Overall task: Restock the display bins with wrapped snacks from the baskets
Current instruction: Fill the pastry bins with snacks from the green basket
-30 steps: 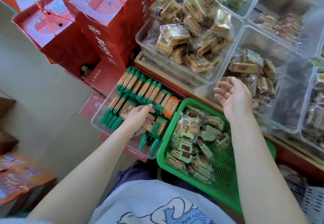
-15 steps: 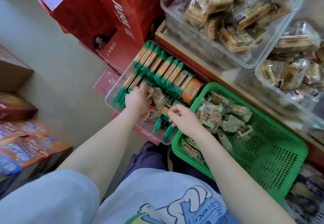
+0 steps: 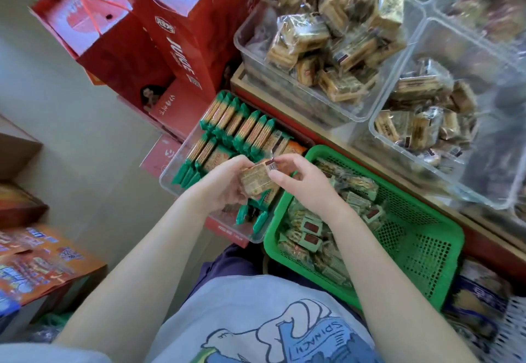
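Both hands hold one clear-wrapped snack (image 3: 254, 181) above the near end of a clear tray (image 3: 170, 180) lined with green-ended bars (image 3: 244, 129). My left hand (image 3: 225, 189) cups the snack from the left. My right hand (image 3: 299, 183) pinches its right end with thumb and forefinger. To the right a green basket (image 3: 421, 251) holds several wrapped snacks (image 3: 310, 237). Clear display bins (image 3: 367, 106) higher up hold piles of golden wrapped snacks (image 3: 336, 41).
Red gift bags (image 3: 159, 44) stand to the left of the bins. Orange printed boxes (image 3: 37, 263) lie at the lower left beside a brown carton (image 3: 14, 155). A wooden shelf edge (image 3: 336, 138) runs under the bins. A white mesh basket (image 3: 509, 331) shows at the lower right.
Both hands have risen out of the clear tray and come together around one wrapped snack. Earlier the right hand was up by the bins, then reached down into the tray.
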{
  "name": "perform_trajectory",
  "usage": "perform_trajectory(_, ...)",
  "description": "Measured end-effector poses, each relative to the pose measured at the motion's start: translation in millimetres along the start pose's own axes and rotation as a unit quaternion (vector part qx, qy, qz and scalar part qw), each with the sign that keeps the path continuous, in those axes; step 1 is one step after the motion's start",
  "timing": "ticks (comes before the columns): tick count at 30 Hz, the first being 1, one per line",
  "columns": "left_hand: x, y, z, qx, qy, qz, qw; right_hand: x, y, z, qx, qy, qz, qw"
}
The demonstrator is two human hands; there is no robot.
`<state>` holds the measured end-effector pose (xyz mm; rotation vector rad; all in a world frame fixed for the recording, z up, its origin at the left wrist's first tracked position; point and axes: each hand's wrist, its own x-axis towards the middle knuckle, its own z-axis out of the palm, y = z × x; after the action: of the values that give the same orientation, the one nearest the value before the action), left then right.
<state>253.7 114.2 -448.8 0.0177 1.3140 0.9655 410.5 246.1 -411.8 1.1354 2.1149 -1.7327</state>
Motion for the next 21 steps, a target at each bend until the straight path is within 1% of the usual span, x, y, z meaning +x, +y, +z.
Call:
perform_trajectory(2,-4,11,10,0.039,-0.02,-0.002,0.999,-10,-5,-9,0.017,0.004,0.018,1.0)
perform_trajectory(4,-6,23,22,0.089,-0.027,-0.006,0.996,-20,-8,-18,0.022,-0.021,0.037,0.999)
perform_trajectory(6,-3,32,35,0.139,-0.017,-0.015,0.99,-30,-8,-26,0.036,-0.05,0.051,0.997)
perform_trajectory(8,7,39,45,0.195,0.02,-0.009,0.981,-38,-5,-35,0.053,-0.039,0.061,0.996)
perform_trajectory(10,14,49,51,0.222,0.092,0.026,0.97,-45,0,-49,0.102,0.028,0.074,0.992)
perform_trajectory(11,16,53,52,0.22,0.136,0.043,0.965,-49,3,-57,0.157,0.073,0.079,0.982)
perform_trajectory(13,18,59,49,0.228,0.191,0.074,0.952,-56,8,-78,0.276,0.161,0.071,0.945)
perform_trajectory(15,13,59,43,0.256,0.208,0.102,0.938,-61,12,-101,0.351,0.25,0.061,0.9)
perform_trajectory(17,10,55,39,0.304,0.228,0.108,0.919,-60,16,-124,0.386,0.324,0.051,0.862)
perform_trajectory(19,8,48,35,0.317,0.244,0.105,0.911,-56,17,-144,0.407,0.378,0.048,0.83)
perform_trajectory(21,5,42,31,0.311,0.253,0.097,0.911,-49,17,-157,0.433,0.409,0.059,0.801)
